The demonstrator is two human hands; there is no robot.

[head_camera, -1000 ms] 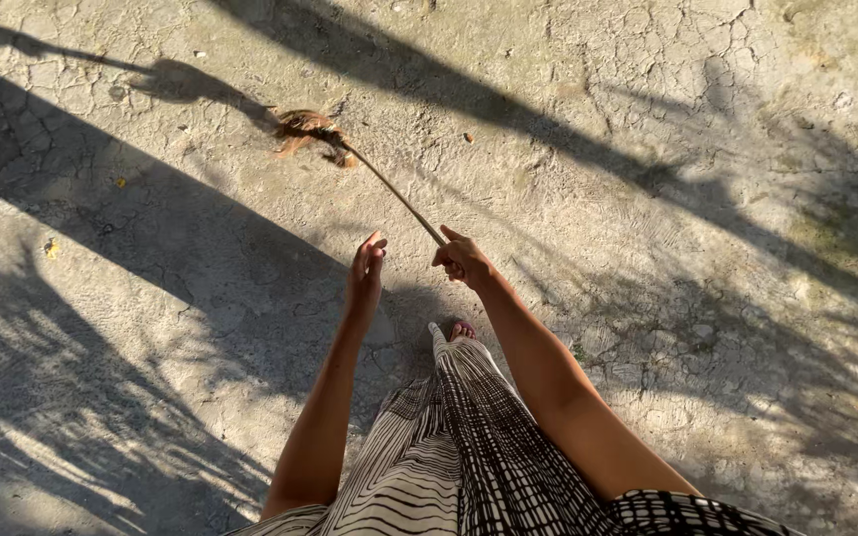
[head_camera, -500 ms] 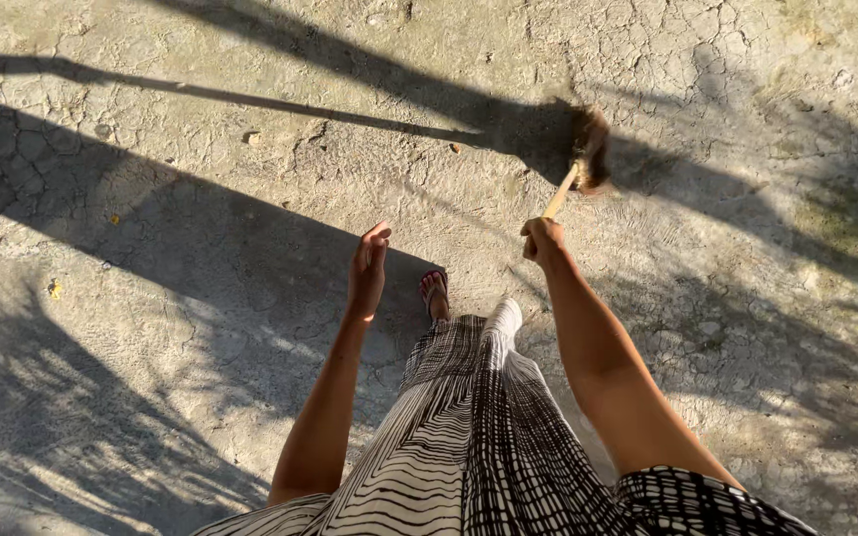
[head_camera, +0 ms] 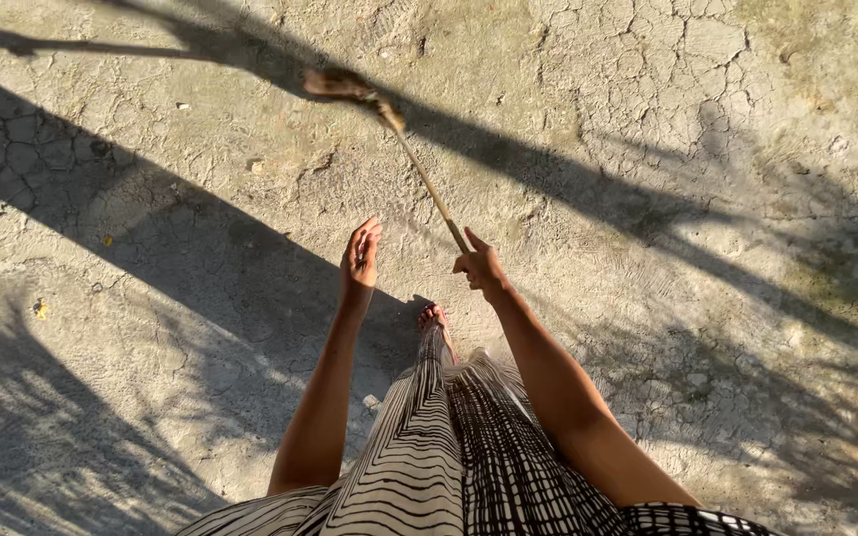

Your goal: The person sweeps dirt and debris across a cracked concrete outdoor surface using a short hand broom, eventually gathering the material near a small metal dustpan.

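Head view: right hand (head_camera: 479, 268) is closed around the lower end of a thin broom stick (head_camera: 429, 189), which slants to the upper left of the frame, its brush head (head_camera: 342, 84) on the cracked concrete ground (head_camera: 647, 149). Left hand (head_camera: 360, 256) hangs open at centre frame, fingers loosely extended, holding nothing, near the stick but apart from it.
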